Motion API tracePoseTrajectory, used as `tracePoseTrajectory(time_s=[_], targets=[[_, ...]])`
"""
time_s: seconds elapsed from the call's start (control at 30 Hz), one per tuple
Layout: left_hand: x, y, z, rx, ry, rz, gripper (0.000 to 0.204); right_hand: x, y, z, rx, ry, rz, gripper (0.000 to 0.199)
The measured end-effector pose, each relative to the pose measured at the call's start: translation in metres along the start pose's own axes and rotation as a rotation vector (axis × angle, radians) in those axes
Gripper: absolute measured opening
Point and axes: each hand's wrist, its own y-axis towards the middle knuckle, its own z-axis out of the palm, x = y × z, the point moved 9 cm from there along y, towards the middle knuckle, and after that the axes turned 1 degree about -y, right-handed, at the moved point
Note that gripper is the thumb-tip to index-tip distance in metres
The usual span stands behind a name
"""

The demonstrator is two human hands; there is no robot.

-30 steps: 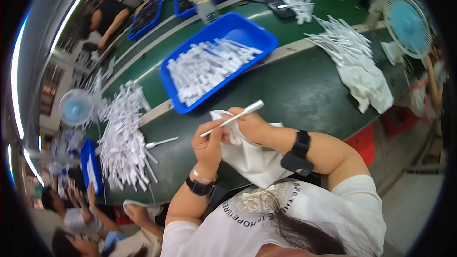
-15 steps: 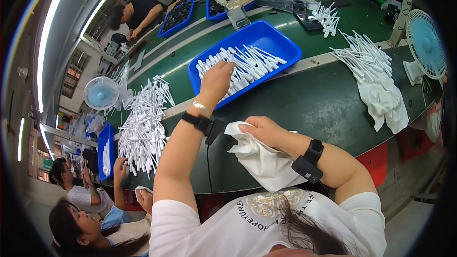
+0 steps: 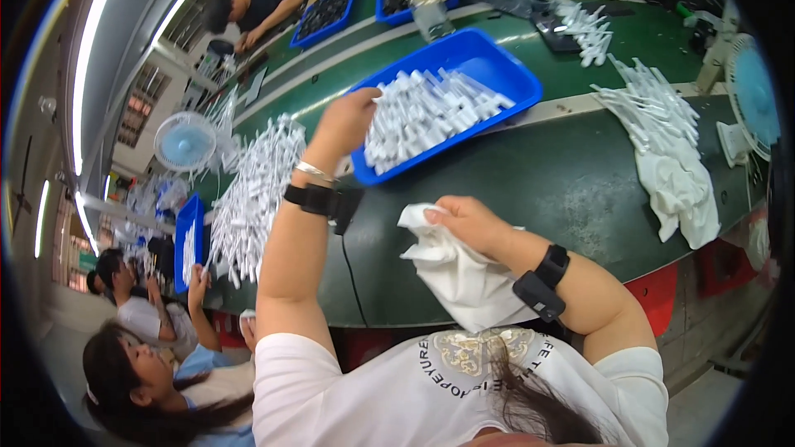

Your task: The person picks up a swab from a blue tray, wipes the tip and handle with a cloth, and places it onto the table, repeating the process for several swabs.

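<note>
Dark green work surface (image 3: 563,174) sweeps across the room in front of you, which reads as a clock face with twelve straight ahead and its centre at mid-view. Just off that centre, toward one o'clock, sits the blue tray (image 3: 490,54), its long axis running from eight to two. Similar in spread, a loose heap (image 3: 261,199) of white sticks lies at nine, with a co-worker (image 3: 149,368) seated beyond it at eight. Toward two o'clock you have a bundle (image 3: 654,108) of more sticks, with a crumpled second cloth (image 3: 679,186) against its near end. Between four and five hangs the white cloth (image 3: 460,281), bunched in your right hand (image 3: 468,219), whose fingers are closed on its upper edge. Your left hand (image 3: 344,120) is at eleven, reaching over the tray's left end, fingers curled; whether they pinch anything I cannot tell. Smallest are the white swab-like sticks (image 3: 435,120) in the tray: they lie at three o'clock from your left hand, right beside its fingertips, and at twelve from your right, well apart, so the left is nearer. Toward the tray's right end their stems slant roughly ten to four, across its length; elsewhere blur hides their direction.
</note>
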Motion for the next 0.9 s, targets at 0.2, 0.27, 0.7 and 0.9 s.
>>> tracePoseTrajectory(time_s=[0.2, 0.27, 0.7, 0.9], targets=[[0.126, -0.126, -0.012, 0.575, 0.061, -0.522, 0.019, 0.004, -0.002, 0.003, 0.037, 0.073, 0.087, 0.023], [0.148, -0.166, -0.005, 0.679, 0.086, -0.584, 0.018, 0.002, -0.004, 0.008, 0.055, 0.154, 0.163, 0.021], [0.132, -0.213, -0.021, 0.372, 0.062, -0.44, 0.017, 0.001, -0.003, 0.005, -0.01, 0.198, 0.155, 0.022], [0.044, -0.207, 0.002, 0.278, -1.37, -0.444, 0.021, 0.007, -0.002, -0.024, -0.195, 0.648, 0.026, 0.025]])
